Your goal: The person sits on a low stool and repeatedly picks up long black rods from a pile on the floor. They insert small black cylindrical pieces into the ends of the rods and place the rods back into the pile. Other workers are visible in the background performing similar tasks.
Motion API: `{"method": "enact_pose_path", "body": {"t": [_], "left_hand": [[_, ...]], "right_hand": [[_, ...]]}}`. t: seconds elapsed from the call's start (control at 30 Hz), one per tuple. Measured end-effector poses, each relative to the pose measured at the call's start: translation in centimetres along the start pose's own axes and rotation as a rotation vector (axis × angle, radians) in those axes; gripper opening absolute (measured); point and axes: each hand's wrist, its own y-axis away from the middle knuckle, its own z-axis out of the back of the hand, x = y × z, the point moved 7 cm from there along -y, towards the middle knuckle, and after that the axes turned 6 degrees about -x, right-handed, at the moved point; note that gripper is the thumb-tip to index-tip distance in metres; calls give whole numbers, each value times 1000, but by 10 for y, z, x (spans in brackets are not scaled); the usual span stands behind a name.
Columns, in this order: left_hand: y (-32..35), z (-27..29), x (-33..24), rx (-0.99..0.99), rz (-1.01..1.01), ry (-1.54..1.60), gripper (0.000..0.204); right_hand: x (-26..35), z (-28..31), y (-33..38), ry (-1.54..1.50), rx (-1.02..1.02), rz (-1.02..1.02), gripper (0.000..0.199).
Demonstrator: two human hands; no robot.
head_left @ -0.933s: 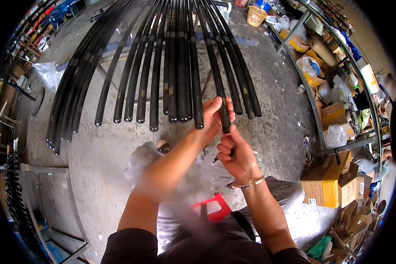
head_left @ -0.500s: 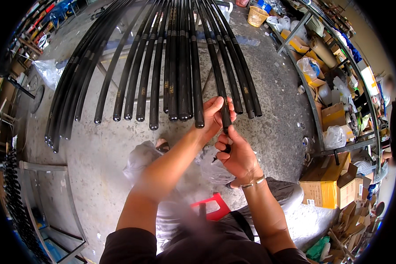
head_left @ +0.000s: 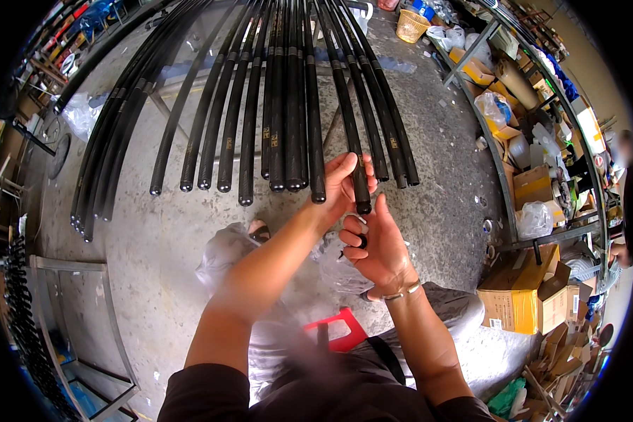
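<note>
**Capping the rod butt end**

Right hand (head_left: 380, 246) dropped just below the rod end since earlier frames, fingers curled on a small dark cap (head_left: 361, 240). Left hand (head_left: 344, 184) clenched round the black rod (head_left: 344, 112) near its butt. Next, I judge: align cap, push on. Beyond, more rods (head_left: 274, 105) fan above the concrete floor (head_left: 155, 232).

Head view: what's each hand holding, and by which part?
Left hand grips one black rod just above its lower end. Right hand pinches a small dark piece below that end; exact hold unclear.
</note>
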Motion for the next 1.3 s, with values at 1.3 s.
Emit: {"method": "enact_pose_path", "body": {"t": [1.3], "left_hand": [[0, 0, 0, -2, -15, -8, 28]], "right_hand": [[-7, 1, 0, -54, 144, -38, 35]]}}
